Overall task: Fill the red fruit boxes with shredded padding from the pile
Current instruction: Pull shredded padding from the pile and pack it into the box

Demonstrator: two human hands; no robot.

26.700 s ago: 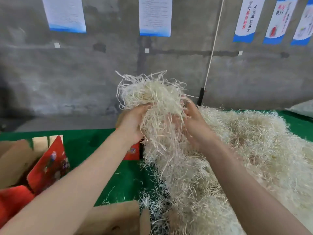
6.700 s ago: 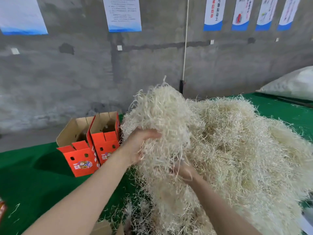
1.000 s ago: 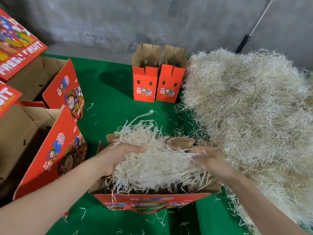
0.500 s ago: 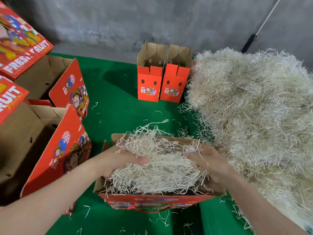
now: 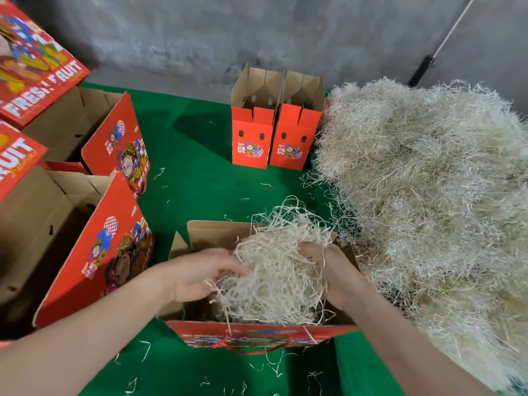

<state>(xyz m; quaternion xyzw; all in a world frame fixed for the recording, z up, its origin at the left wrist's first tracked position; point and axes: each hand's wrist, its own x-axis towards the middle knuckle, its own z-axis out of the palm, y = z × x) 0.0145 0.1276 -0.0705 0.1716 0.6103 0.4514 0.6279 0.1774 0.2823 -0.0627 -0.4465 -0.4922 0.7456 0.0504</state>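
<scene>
An open red fruit box (image 5: 257,335) stands right in front of me on the green table. A clump of pale shredded padding (image 5: 277,270) sits inside it, bunched toward the right half and rising above the rim. My left hand (image 5: 200,277) is inside the box, its fingers touching the clump's left side. My right hand (image 5: 333,270) presses against the clump's right side, fingers buried in the strands. The big padding pile (image 5: 428,201) lies at the right.
Two small open red boxes (image 5: 274,138) stand at the back, next to the pile. Two larger open red boxes (image 5: 94,247) lie at the left, with printed lids (image 5: 37,70) above them. Loose strands dot the green cloth (image 5: 197,167). A grey wall is behind.
Both hands have sunk deeper into the box. The padding, spread across the box before, is now gathered toward the right half, and the box's left inner wall shows.
</scene>
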